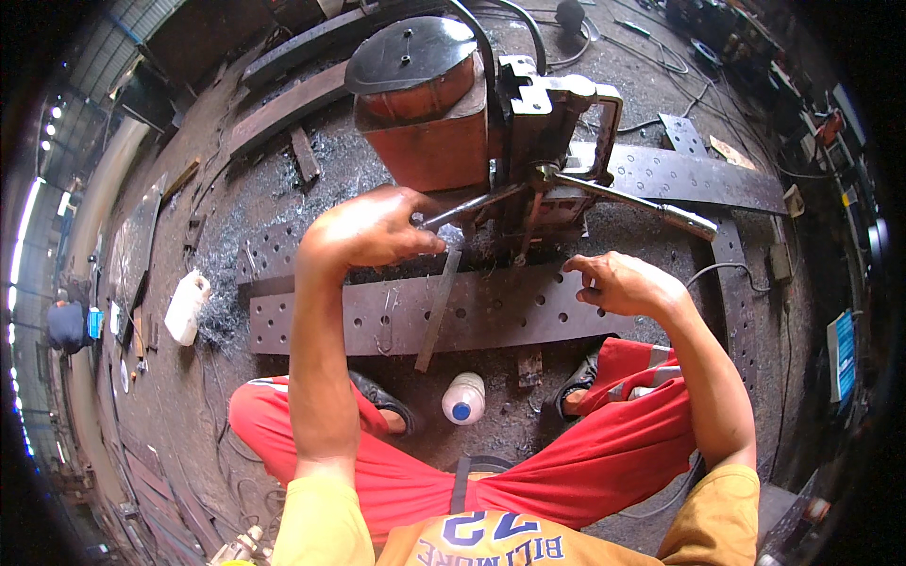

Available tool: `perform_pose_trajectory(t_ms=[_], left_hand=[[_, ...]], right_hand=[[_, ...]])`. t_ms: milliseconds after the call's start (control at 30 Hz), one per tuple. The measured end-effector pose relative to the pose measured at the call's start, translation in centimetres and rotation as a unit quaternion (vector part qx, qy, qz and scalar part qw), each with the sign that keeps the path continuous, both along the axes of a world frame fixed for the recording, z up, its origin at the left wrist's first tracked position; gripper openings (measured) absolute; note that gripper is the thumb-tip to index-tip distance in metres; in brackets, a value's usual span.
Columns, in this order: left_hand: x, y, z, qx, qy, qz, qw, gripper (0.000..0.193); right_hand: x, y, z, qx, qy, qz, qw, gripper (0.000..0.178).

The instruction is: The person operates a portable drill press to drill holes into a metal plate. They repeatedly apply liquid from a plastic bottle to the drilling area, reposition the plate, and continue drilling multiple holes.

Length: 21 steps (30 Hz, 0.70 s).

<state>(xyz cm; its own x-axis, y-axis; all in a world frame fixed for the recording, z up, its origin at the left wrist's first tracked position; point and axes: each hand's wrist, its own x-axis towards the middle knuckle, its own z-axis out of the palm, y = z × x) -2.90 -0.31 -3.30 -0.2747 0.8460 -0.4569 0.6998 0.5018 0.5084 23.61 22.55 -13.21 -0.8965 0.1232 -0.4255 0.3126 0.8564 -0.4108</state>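
My left hand (382, 226) is closed around the end of a metal feed lever (481, 202) on a drill press (547, 141). Another lever (651, 200) slants off to the right, with no hand on it. My right hand (618, 283) hovers over the right part of a long steel plate (326, 316) with rows of drilled holes. Its fingers are loosely bent and apart, and nothing shows in them. A narrow flat bar (437, 316) lies across the plate, beside a bent wire hook (386, 323). The drill's tip is hard to make out.
A white bottle (464, 398) with a blue cap stands between my feet. Metal shavings (222, 307) lie around a white jug (188, 307) at left. Behind the press, a red container (425, 141) has a black lid. Another holed plate (694, 174) extends right; cables (661, 61) trail at the back.
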Motion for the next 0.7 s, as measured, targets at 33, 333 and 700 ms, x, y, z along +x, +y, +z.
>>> perform_pose_trajectory(t_ms=[33,333,700], left_hand=[[0.1,0.1,0.1,0.002,0.000,0.001,1.000,0.053],[-0.1,0.1,-0.5,-0.001,0.049,-0.027,0.998,0.055],[-0.4,-0.4,-0.5,-0.009,-0.002,-0.001,1.000,0.051]], right_hand=[[0.0,0.0,0.0,0.000,0.000,0.000,1.000,0.044],[0.0,-0.2,0.5,-0.013,-0.017,-0.020,1.000,0.045],[-0.4,-0.6,0.1,0.003,-0.011,0.002,1.000,0.044]])
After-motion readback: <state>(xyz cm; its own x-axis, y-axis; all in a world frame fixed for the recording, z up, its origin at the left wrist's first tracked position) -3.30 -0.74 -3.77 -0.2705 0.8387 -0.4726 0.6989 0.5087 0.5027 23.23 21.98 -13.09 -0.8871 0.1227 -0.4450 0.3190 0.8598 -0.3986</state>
